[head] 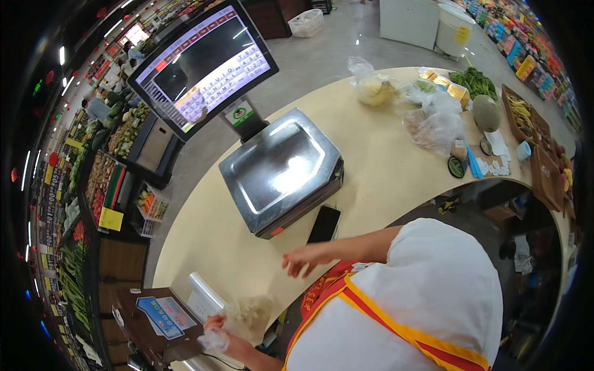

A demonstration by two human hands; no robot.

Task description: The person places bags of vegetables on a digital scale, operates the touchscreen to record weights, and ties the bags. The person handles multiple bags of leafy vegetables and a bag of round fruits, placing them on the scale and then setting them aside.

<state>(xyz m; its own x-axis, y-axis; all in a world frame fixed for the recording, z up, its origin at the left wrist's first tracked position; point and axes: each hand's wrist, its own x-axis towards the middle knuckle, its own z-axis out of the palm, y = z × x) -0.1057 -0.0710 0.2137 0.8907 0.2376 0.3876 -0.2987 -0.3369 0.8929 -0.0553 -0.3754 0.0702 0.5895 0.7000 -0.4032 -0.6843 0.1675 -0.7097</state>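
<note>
A weighing scale with a steel platform [283, 167] and a touch screen [204, 69] stands on the curved counter [371, 185]. My right hand [304, 259] hovers over the counter's near edge, fingers apart and slightly bent, with nothing in it, just below a black phone [324, 225]. At the lower left, my left hand [216, 327] is beside a brown box-shaped machine [158, 320], with thin clear plastic around its wrist and palm. Blurred next to its fingers is a clear plastic bag [250, 313] with pale contents; whether the fingers grip it cannot be told. A roll of clear film [206, 292] lies close by.
Bagged produce [376, 90], crumpled clear bags [431, 116], leafy greens [473, 83] and a netted melon [486, 113] lie at the counter's far right. Wooden trays [519, 113] with bananas stand beyond them. Vegetable displays [125, 134] line the left; the counter curves around me.
</note>
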